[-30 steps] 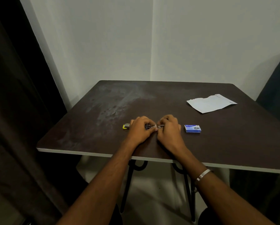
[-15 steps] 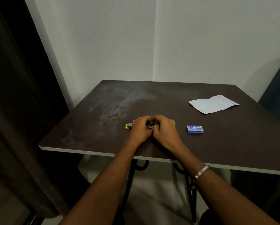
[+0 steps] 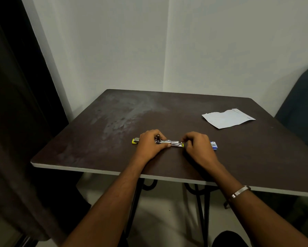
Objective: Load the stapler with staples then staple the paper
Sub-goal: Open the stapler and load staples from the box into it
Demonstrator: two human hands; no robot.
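A small yellow-and-metal stapler (image 3: 172, 142) lies flat near the front of the dark table (image 3: 167, 111), its long metal part stretched out sideways. My left hand (image 3: 150, 143) grips its middle, with the yellow end sticking out to the left. My right hand (image 3: 197, 146) pinches the stapler's right end. A blue staple box (image 3: 214, 145) peeks out just right of my right hand. The white paper (image 3: 227, 118) lies at the back right of the table.
White walls meet in a corner behind the table. A dark curtain (image 3: 15, 122) hangs at the left. A dark chair back (image 3: 299, 107) stands at the right edge. The table's white front edge (image 3: 96, 171) is near my forearms.
My hands were pressed together over the stapler half a second ago. Now my right hand has moved right, and the stapler's metal part shows stretched out between the hands.
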